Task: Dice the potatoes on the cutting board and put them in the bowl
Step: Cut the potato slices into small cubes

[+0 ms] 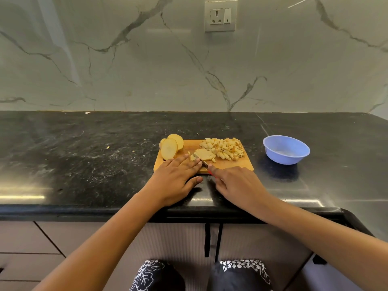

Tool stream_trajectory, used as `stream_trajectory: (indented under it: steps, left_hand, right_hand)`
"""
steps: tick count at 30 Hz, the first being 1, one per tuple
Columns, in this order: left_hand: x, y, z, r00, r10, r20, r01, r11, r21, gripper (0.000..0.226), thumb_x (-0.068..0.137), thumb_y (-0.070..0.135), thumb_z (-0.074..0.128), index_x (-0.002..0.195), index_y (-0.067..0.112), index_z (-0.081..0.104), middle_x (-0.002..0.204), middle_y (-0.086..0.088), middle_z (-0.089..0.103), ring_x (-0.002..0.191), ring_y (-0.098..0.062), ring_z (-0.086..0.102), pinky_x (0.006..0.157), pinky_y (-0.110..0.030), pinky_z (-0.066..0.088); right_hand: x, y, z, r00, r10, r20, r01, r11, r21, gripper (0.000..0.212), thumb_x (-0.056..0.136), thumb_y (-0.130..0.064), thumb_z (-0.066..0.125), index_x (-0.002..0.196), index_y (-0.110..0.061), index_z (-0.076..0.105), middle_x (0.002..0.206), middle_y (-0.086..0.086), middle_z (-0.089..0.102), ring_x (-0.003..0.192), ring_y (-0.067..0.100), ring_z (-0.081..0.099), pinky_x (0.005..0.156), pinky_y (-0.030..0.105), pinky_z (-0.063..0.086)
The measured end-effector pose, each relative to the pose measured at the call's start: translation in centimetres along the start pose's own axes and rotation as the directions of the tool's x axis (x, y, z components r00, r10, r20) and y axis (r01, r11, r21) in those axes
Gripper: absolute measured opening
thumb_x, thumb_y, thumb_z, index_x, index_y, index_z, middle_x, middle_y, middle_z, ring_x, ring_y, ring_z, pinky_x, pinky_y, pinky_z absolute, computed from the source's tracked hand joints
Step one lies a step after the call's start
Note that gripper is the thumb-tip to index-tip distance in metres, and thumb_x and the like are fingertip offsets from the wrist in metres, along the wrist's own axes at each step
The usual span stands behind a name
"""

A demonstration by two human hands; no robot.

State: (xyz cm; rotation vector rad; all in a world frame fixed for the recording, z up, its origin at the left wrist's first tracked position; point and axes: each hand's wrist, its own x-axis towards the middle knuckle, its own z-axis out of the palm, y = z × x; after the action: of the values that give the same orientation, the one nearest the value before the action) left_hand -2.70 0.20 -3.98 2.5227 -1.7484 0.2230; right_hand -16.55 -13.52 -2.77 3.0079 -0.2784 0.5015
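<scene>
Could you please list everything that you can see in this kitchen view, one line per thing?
cutting board: one, brown wood, on the counter
potato slices: about three, pale yellow, board's far left corner
potato slab: one, pale yellow, mid-board
diced potato: one pile, pale yellow, board's far right
knife: one, steel blade, red handle, on the slab
bowl: one, light blue, right of the board
counter: one, black
wall socket: one, white, marble wall
left hand: flat, left of the blade
right hand: grips the knife
</scene>
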Motion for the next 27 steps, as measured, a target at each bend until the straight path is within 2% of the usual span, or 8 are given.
stream_trajectory:
  steps: [6, 11, 14, 15, 17, 21, 24, 27]
  left_hand:
    - [0.0, 0.0, 0.2, 1.0, -0.014, 0.003, 0.014, 1.0, -0.011, 0.088, 0.074, 0.066, -0.013, 0.151, 0.034, 0.011, 0.158, 0.016, 0.007, 0.146, -0.008, -0.001, 0.116, -0.034, 0.007]
    - [-0.4, -0.1, 0.3, 0.997, -0.045, -0.054, 0.036, 0.987, -0.155, 0.088, 0.076, 0.069, -0.004, 0.148, 0.029, 0.029, 0.156, 0.011, 0.02, 0.145, -0.007, 0.012, 0.115, -0.029, 0.013]
    - [-0.9, 0.0, 0.2, 0.98, -0.132, -0.145, 0.109, 0.981, -0.159, 0.079, 0.085, 0.065, 0.009, 0.141, 0.022, 0.045, 0.149, 0.006, 0.039, 0.139, -0.009, 0.031, 0.112, -0.025, 0.023]
    - [-1.0, 0.1, 0.2, 0.975, -0.155, -0.157, 0.132, 0.981, -0.145, 0.071, 0.09, 0.061, 0.016, 0.139, 0.021, 0.048, 0.147, 0.005, 0.042, 0.137, -0.01, 0.034, 0.111, -0.025, 0.025]
    - [-1.0, 0.1, 0.2, 0.97, -0.183, -0.162, 0.162, 0.978, -0.135, 0.054, 0.099, 0.049, 0.029, 0.138, 0.019, 0.049, 0.145, 0.003, 0.045, 0.136, -0.01, 0.036, 0.11, -0.025, 0.026]
    - [-1.0, 0.2, 0.0, 0.95, -0.237, -0.205, 0.218, 0.969, -0.112, 0.043, 0.1, 0.037, 0.036, 0.136, 0.018, 0.051, 0.143, 0.003, 0.048, 0.134, -0.01, 0.04, 0.106, -0.022, 0.029]
    - [-1.0, 0.3, 0.1, 0.942, -0.273, -0.197, 0.252, 0.96, -0.122, 0.043, 0.1, 0.038, 0.037, 0.137, 0.021, 0.05, 0.144, 0.006, 0.046, 0.133, -0.009, 0.039, 0.102, -0.024, 0.036]
    - [-1.0, 0.3, 0.2, 0.939, -0.293, -0.182, 0.273, 0.954, -0.127, 0.043, 0.099, 0.039, 0.038, 0.138, 0.024, 0.049, 0.145, 0.009, 0.045, 0.134, -0.006, 0.037, 0.1, -0.026, 0.04]
  right_hand:
    - [-1.3, 0.2, -0.9, 0.999, -0.028, 0.025, 0.03, 0.994, -0.101, 0.052, 0.099, -0.031, 0.034, 0.15, -0.028, 0.021, 0.093, 0.003, 0.062, 0.079, 0.021, 0.058, 0.059, 0.033, 0.044]
    - [-1.9, 0.0, -1.1, 0.997, -0.071, 0.032, 0.077, 0.945, -0.319, 0.057, 0.1, -0.03, 0.042, 0.151, -0.026, 0.016, 0.085, -0.004, 0.054, 0.058, 0.014, 0.04, 0.042, 0.026, 0.021]
    - [-1.6, 0.5, -0.9, 0.997, -0.082, -0.004, 0.073, 0.912, -0.403, 0.068, 0.072, -0.026, 0.08, 0.134, -0.02, 0.053, 0.061, -0.004, 0.052, 0.039, 0.01, 0.013, 0.041, 0.02, 0.003]
    - [-1.4, 0.6, -0.9, 0.995, -0.089, -0.042, 0.067, 0.924, -0.377, 0.071, 0.058, -0.022, 0.088, 0.124, -0.017, 0.063, 0.053, -0.004, 0.047, 0.038, 0.01, 0.009, 0.043, 0.016, -0.001]
    - [-1.4, 0.8, -1.2, 0.995, -0.078, -0.064, 0.055, 0.948, -0.314, 0.071, 0.049, -0.02, 0.091, 0.116, -0.014, 0.068, 0.048, -0.004, 0.045, 0.036, 0.009, 0.013, 0.046, 0.011, -0.001]
    - [-1.5, 0.2, -1.8, 0.99, -0.125, -0.067, 0.105, 0.964, -0.245, 0.059, 0.069, -0.03, 0.08, 0.124, -0.016, 0.063, 0.054, -0.005, 0.051, 0.037, 0.01, 0.024, 0.04, 0.013, 0.005]
    - [-1.3, -0.8, -0.9, 0.978, -0.205, 0.023, 0.203, 0.94, -0.273, 0.055, 0.098, -0.031, 0.044, 0.149, -0.021, 0.026, 0.086, -0.001, 0.058, 0.058, 0.014, 0.042, 0.041, 0.025, 0.017]
    - [-0.6, -1.4, -0.9, 0.977, -0.211, 0.04, 0.212, 0.912, -0.35, 0.055, 0.101, -0.015, 0.032, 0.151, -0.015, 0.009, 0.101, 0.003, 0.055, 0.058, 0.015, 0.037, 0.043, 0.027, 0.019]
